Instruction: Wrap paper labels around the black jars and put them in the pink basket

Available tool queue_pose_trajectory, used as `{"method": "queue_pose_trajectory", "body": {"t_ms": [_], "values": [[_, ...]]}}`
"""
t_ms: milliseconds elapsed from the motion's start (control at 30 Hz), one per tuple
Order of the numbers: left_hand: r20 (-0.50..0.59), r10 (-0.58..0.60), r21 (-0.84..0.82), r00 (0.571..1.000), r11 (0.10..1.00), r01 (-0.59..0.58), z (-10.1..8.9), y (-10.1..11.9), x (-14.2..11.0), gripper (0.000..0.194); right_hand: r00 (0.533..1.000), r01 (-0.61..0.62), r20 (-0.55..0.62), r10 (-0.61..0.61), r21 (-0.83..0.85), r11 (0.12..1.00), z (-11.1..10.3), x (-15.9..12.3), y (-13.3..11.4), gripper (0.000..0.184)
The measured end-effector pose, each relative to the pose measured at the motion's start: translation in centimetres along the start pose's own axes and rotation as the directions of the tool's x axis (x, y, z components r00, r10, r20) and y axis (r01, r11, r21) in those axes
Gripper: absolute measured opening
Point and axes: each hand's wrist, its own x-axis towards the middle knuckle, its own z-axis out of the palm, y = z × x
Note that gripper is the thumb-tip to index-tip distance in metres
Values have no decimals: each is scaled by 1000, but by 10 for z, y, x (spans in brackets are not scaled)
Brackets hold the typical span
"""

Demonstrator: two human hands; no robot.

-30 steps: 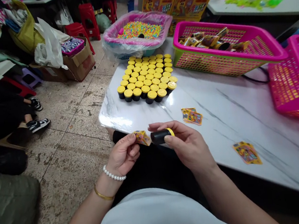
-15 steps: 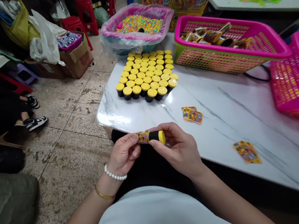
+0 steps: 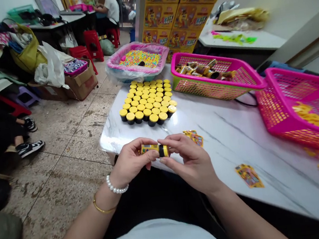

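Both hands meet just over the table's front edge, around a small black jar (image 3: 163, 151) with a yellow lid, lying sideways. A printed yellow wrapper sleeve (image 3: 149, 147) surrounds its left part, leaving a black band and the lid bare. My left hand (image 3: 131, 159) is closed on the sleeve, thumb in front. With thumb and fingers, my right hand (image 3: 191, 162) grips the lidded end. Flat printed sleeves (image 3: 198, 140) lie just behind my right hand, and another small pile (image 3: 249, 175) is farther right. Lidded jars (image 3: 146, 102) stand in close rows behind my hands.
A plastic-lined basket (image 3: 113, 65) of coloured candy stands behind the jars. Right of it, a pink-green basket (image 3: 216, 87) holds wrapped jars. Another pink basket (image 3: 279, 109) contains yellow pieces. Stacked yellow cartons (image 3: 176, 14) rise behind. Someone's shoes (image 3: 30, 148) show at left.
The sleeve now covers more of the jar, so less black shows. My left fingers have shifted along it towards the lid. The camera view has tilted up and turned right.
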Motion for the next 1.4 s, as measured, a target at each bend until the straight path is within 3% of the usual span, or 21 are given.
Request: {"method": "queue_pose_trajectory", "body": {"t_ms": [167,267,400,500,567,667,733,800,967,1033,1133,1200,1267,1400], "values": [[-49,-4,-10,999,1000,4,9,-10,2,34,999,-10,-47,9,-32,999,3,-13,8,42],[14,22,5,1000,1000,-22,11,-1,14,42,982,139,-106,-157,-158,978,-4,-5,12,34],[104,6,73,995,997,-13,8,16,37,49,899,358,-122,-421,-348,866,-22,17,9,37],[121,29,89,992,995,-40,10,17,46,42,870,412,-101,-482,-386,825,-26,20,11,38],[91,90,93,992,991,-99,13,10,45,37,906,320,-160,-391,-344,883,-20,15,15,32],[43,150,103,988,983,-153,19,-3,41,33,972,23,-231,-43,-88,996,-8,6,24,21],[29,143,111,989,983,-146,21,-10,40,34,969,-167,-163,188,134,977,-4,5,27,18],[20,128,105,992,986,-130,20,-14,40,38,945,-286,-80,318,276,918,-3,7,28,21],[32,103,25,994,994,-104,9,-17,45,43,908,-379,-18,419,395,837,-8,12,31,29],[57,60,6,997,998,-60,6,-18,47,37,921,-350,-17,389,401,846,-9,8,33,33],[70,28,-7,997,1000,-27,7,-18,48,35,944,-264,-109,313,323,909,-7,2,34,37],[89,34,-7,995,999,-34,8,-16,49,34,934,-272,-157,321,271,923,-5,1,33,33],[109,54,3,993,998,-55,8,-15,49,34,896,-371,-127,426,313,874,-4,3,31,29],[141,101,40,985,993,-107,6,-16,48,31,760,-590,78,645,501,634,-5,10,30,38]]}}
